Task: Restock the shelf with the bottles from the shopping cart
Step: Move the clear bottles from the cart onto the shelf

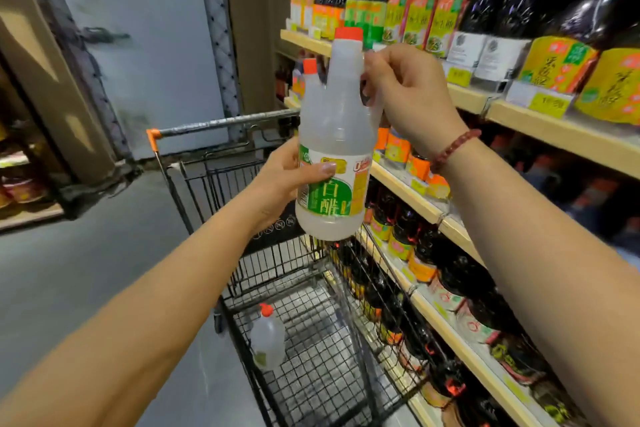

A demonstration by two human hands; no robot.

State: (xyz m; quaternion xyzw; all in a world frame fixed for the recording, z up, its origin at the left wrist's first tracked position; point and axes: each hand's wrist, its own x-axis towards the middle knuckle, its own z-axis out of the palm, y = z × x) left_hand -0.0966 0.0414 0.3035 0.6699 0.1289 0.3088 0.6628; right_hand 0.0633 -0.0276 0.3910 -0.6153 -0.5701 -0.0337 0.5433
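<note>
Now the crowded shelf [554, 135] stands beside the shopping cart [221, 122], where one spare bottle [267, 340] sits. Above the cart, the left hand [284, 177] wraps the vinegar bottle [334, 135] at its label and the right hand [412, 94] pinches its handle. Pushed in carelessly, it could topple neighbours.

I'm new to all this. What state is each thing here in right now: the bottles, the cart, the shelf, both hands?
Held vinegar bottle: capped, upright, lifted above the cart.
Left hand: grips the bottle's labelled body.
Right hand: fingers curled on the bottle's upper part.
Second bottle: capped, inside the cart.
Shopping cart: one bottle visible inside.
Shelf: lined with dark bottles.
</note>
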